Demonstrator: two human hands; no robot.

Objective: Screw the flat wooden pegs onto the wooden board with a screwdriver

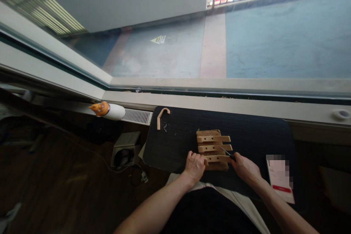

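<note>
Curls the left hand (195, 165) against the left end of the nearest wooden strip (214, 159), presumably to stop any sliding; cannot tell whether pinching or only pressing. Wraps the right hand (244, 166) round the handle of a slim dark-handled tool (227, 153), angling the shaft towards the middle strip (210, 148), seemingly for control; cannot tell whether touching at the tip. Leaves a pale flat panel (279, 179) with a red bar (phone or printed card, hard to say) well apart on the right, perhaps for elbow room. Has both strips, plus the farthest strip (210, 139), side by side across a rough brown block (208, 132) in front of the body on the dark worktop (255, 131), right ends overhanging. Farther left, shows a hook-shaped wooden piece (159, 120) near small metal bits (165, 128), likely set aside against mixing. Beyond, meets the window sill (192, 100).
</note>
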